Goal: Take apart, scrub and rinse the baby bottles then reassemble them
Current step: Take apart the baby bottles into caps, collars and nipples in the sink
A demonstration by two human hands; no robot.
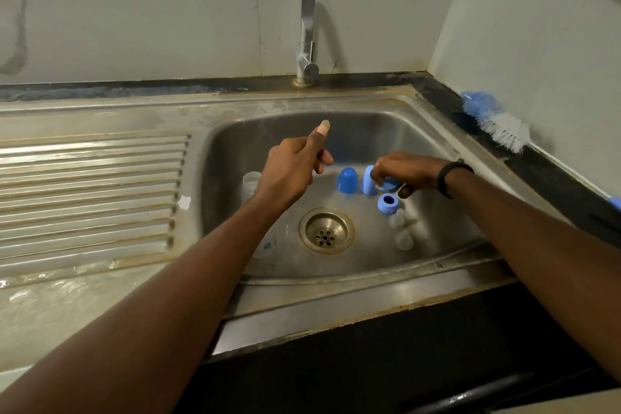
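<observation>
No legible text anywhere. Clear plastic bottle (265,245) lying in steel sink (437,144) carries a small blue printed mark, too blurry to read.

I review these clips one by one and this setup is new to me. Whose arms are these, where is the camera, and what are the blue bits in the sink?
There is no machine here. A camera worn on a person's head looks down at their own two arms over a steel sink. The left hand hovers above the basin, holding nothing. The right hand grips a blue collar ring beside two blue caps standing in the basin. These are baby bottle parts, taken apart: another blue ring, two clear teats and clear bottles partly hidden by the left arm. A bottle brush lies on the counter at right. The tap shows no running water.
</observation>
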